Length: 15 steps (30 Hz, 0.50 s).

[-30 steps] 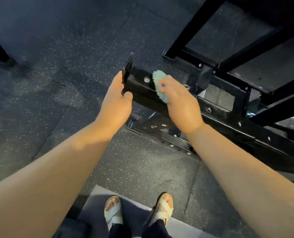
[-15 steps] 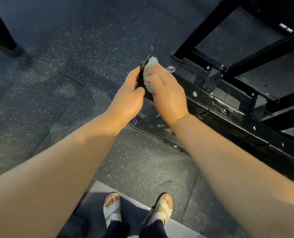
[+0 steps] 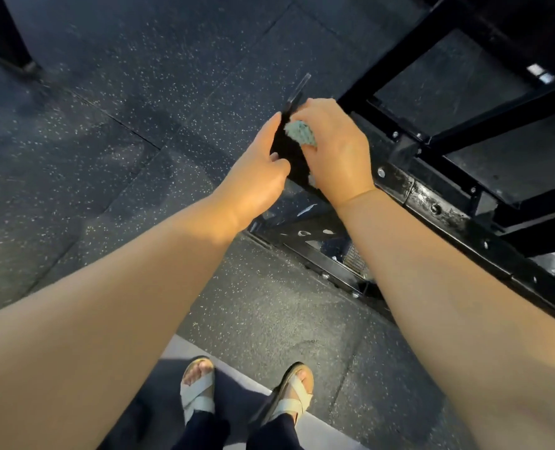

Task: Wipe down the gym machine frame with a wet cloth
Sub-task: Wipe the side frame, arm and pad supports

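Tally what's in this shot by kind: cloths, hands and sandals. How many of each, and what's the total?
cloth: 1
hands: 2, left hand gripping the machine frame, right hand holding the cloth
sandals: 2, left sandal, right sandal
total: 5

A bunched, fluffy pale-green cloth point(image 3: 300, 133) sits pressed against the near end of the glossy black, bolted machine frame point(image 3: 438, 207)

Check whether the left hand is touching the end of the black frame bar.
Touching. Head view: the left hand clasps the frame bar at its end, with no gap visible.
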Available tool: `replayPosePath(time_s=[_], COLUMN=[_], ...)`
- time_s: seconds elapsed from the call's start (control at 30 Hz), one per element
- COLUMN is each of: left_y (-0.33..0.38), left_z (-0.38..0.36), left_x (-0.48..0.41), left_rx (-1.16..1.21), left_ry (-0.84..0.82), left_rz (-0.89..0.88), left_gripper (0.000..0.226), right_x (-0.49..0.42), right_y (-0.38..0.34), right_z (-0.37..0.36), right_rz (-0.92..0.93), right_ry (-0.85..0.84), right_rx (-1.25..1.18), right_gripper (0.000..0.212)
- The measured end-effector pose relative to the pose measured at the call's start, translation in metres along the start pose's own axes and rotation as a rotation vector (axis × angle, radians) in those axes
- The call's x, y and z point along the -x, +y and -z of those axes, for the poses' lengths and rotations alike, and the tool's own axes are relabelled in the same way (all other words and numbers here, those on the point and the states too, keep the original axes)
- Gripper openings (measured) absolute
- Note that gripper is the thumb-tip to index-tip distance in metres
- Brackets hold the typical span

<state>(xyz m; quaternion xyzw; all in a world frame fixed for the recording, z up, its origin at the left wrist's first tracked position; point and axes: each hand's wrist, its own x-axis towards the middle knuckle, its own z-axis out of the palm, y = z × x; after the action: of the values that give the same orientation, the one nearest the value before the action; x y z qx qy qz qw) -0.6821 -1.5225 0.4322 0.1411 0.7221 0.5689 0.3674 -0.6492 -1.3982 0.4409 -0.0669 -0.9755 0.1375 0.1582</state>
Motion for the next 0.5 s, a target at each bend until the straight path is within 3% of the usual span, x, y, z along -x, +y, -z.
replayPosePath(time_s=[0.1, 0.27, 0.37, 0.5], left_y=[0.000, -0.006, -0.009, -0.010], left_z=[0.000, -0.012, -0.025, -0.041], left_x=[0.002, 0.003, 0.008, 0.013], left_rx=[-0.019, 0.071, 0.079, 0.080], left_ry=[-0.033, 0.015, 0.019, -0.022], left_rz=[0.003, 0.021, 0.056, 0.114], left_gripper=[0.067, 0.074, 0.076, 0.070], right_x=[-0.002, 0.003, 0.049, 0.103], right_y=[0.009, 0.015, 0.022, 0.054], right_z=[0.016, 0.007, 0.001, 0.008], right_rz=[-0.132, -0.351, -0.216, 0.060], right_ry=[-0.115, 0.070, 0.078, -0.023], right_rx=[0.012, 0.042, -0.041, 0.060], right_gripper=[0.023, 0.022, 0.031, 0.033])
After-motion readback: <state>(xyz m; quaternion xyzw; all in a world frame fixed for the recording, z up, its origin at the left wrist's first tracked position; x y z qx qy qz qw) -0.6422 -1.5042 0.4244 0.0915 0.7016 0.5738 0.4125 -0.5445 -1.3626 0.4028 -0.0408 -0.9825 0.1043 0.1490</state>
